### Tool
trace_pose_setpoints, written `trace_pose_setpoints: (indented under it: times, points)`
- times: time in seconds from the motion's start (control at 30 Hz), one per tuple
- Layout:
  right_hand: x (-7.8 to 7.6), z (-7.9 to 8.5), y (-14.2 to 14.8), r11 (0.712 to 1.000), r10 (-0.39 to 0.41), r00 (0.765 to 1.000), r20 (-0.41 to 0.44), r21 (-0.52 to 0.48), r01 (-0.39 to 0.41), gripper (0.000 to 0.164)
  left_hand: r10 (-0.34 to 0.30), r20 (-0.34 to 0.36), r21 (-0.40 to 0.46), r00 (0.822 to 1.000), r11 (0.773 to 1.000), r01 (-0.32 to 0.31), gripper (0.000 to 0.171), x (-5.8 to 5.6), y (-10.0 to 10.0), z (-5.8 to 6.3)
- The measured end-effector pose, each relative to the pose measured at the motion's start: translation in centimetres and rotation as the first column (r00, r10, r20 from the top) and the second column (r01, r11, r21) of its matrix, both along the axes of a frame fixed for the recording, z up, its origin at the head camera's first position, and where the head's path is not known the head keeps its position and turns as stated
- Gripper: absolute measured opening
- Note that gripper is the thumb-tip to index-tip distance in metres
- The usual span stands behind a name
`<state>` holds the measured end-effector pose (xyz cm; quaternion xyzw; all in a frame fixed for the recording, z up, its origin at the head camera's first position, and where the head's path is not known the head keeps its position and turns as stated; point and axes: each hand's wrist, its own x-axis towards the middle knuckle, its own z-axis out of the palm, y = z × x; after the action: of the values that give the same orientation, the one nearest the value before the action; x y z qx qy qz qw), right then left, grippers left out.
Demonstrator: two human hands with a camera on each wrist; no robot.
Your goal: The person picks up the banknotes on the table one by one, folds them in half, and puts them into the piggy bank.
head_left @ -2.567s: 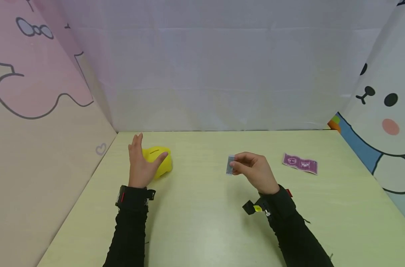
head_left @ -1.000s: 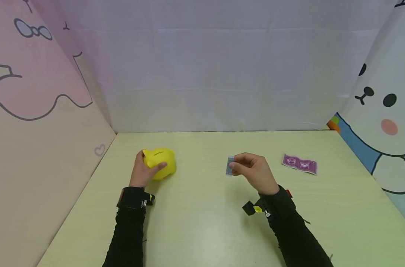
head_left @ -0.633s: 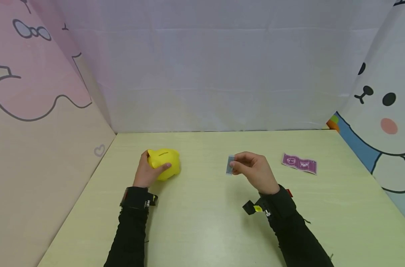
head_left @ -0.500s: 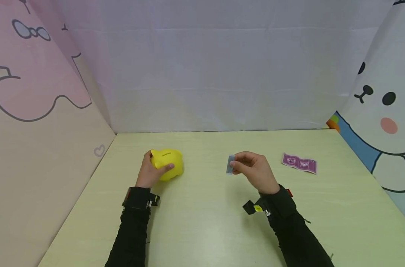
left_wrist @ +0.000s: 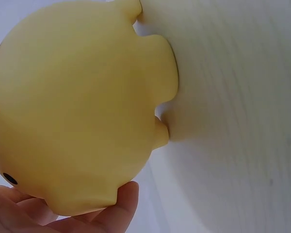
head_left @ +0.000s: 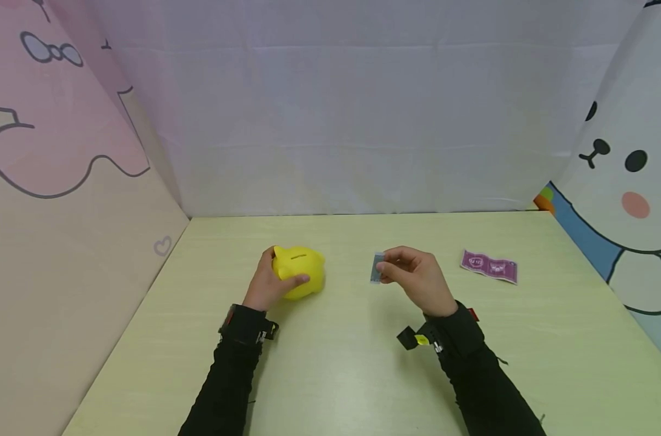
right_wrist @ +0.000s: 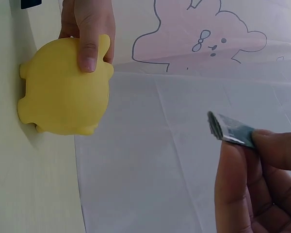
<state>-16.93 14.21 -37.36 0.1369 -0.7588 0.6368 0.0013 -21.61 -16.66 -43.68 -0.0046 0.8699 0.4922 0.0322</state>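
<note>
My left hand (head_left: 270, 286) grips a yellow piggy bank (head_left: 305, 269) from its left side, thumb across the near face and the other fingers behind. A dark coin slot shows on the bank's top in the head view. The left wrist view has the piggy bank (left_wrist: 72, 92) close up, its stubby feet at the tabletop and fingertips (left_wrist: 123, 206) around its snout end. To the right, my right hand (head_left: 421, 281) pinches a small folded banknote (head_left: 375, 268) above the table. Layered folds of this bluish-grey banknote (right_wrist: 230, 130) stand out in the right wrist view, apart from the bank.
A purple banknote (head_left: 489, 267) lies flat on the pale table (head_left: 330, 375), right of my right hand. A whitish cloth wall (head_left: 352, 133) closes off the back. Printed cartoon panels (head_left: 619, 200) stand along both sides.
My left hand was beside the piggy bank with fingers spread, then took hold of it. Hand and bank have since moved right, toward the folded banknote. The right hand has stayed almost still.
</note>
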Motion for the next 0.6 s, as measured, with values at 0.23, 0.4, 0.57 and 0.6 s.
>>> trace_pose_setpoints:
  times: [0.23, 0.4, 0.57, 0.6]
  points:
    - [-0.1, 0.0, 0.0, 1.0, -0.004, 1.0, -0.005, 0.003, 0.004, 0.019, -0.044, -0.027, 0.004, 0.999, 0.999, 0.044, 0.107, 0.5, 1.7, 0.0]
    - [-0.1, -0.1, -0.1, 1.0, -0.01, 1.0, 0.002, 0.007, 0.01, 0.019, -0.08, -0.048, 0.017, 0.996, 0.997, 0.081, 0.102, 1.1, 3.0, 0.0]
    - [-0.2, -0.2, -0.1, 1.0, -0.007, 1.0, -0.008, 0.005, 0.007, 0.018, -0.11, -0.064, 0.006, 0.992, 0.994, 0.111, 0.103, 1.4, 4.0, -0.3]
    - [-0.2, -0.2, -0.1, 1.0, -0.005, 1.0, -0.011, 0.004, 0.005, 0.018, -0.114, -0.061, 0.004, 0.992, 0.993, 0.115, 0.103, 1.4, 4.2, -0.3]
